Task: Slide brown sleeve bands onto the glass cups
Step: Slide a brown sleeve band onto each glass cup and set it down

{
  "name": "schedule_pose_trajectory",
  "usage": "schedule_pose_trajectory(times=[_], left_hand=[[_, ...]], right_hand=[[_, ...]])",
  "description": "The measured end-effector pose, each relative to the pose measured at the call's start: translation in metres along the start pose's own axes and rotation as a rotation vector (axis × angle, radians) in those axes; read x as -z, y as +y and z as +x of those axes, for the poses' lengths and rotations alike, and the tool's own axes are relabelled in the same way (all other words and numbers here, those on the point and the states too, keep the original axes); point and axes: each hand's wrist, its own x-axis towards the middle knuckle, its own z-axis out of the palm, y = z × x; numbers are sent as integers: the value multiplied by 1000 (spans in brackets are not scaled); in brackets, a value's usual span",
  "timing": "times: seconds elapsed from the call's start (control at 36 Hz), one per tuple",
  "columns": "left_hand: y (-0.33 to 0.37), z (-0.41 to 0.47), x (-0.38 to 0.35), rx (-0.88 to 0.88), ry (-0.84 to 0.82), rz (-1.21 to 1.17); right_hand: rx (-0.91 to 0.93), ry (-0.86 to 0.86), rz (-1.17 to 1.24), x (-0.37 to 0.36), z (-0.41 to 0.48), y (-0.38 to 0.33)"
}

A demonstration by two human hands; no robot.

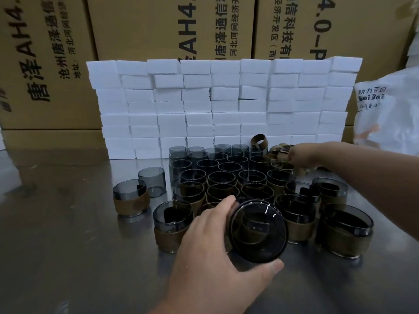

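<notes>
Above steel table (68, 234), left fingers (224, 203) encircle glass cup (258, 232); right fingers (294, 154) pinch band (283, 155).

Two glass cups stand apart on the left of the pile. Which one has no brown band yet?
The rear cup, bare grey glass all the way down. The front cup beside it wears a brown band round its lower half.

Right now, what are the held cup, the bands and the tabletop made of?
Cup in left hand: smoky tinted glass, see-through, glossy glare. Bands: brown, matte, flexible loops; leather or card, can't tell. Tabletop: probably brushed steel, blurry reflections.
</notes>
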Motion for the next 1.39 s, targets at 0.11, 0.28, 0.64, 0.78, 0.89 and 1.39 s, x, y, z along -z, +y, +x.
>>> schedule_pose_trajectory(times=[0.11, 0.28, 0.64, 0.78, 0.89, 1.39], left_hand=[[-1, 0, 0, -9, 1, 8], [1, 0, 1, -7, -39, -1], [-1, 2, 0, -2, -60, -7], [-1, 2, 0, -5, -59, -14], [-2, 2, -2, -11, -56, -36], [-5, 3, -2, -7, -58, -38]], right_hand=[[-93, -49, 50, -14, 21, 2], [-123, -59, 129, -18, 35, 12], [-79, -115, 97, -31, 31, 21], [-26, -51, 8, -31, 34, 23], [-29, -24, 20, -33, 26, 23], [80, 63, 63, -30, 36, 28]])
